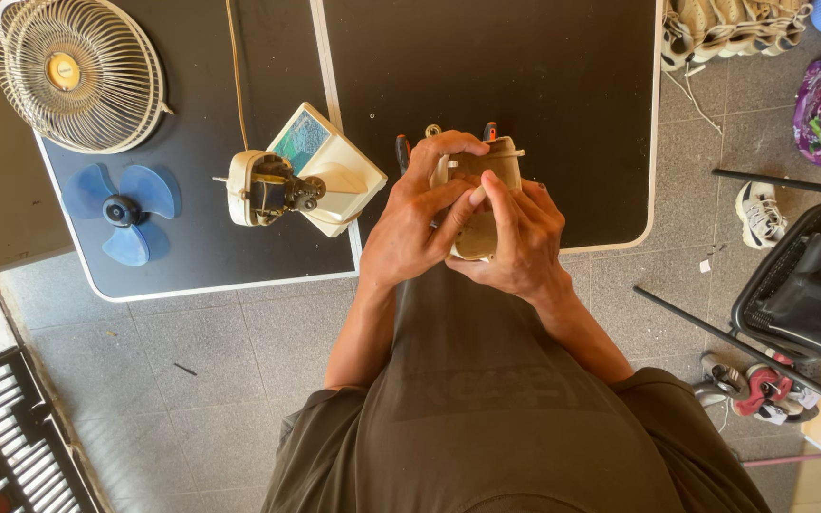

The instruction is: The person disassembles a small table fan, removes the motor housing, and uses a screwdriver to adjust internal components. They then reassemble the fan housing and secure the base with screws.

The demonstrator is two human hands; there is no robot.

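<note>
Both hands hold a beige plastic housing part above the near edge of the black table. My left hand wraps its left side with fingers over the top. My right hand grips it from the right and below, thumb pressed on its face. Two screwdriver handles, one black and one red-tipped, lie on the table just behind the part. A fan motor on its cream base lies to the left.
A round wire fan guard and a blue fan blade rest on the left table. An orange cord runs across it. Shoes, a black cart and bags stand on the tiled floor at right.
</note>
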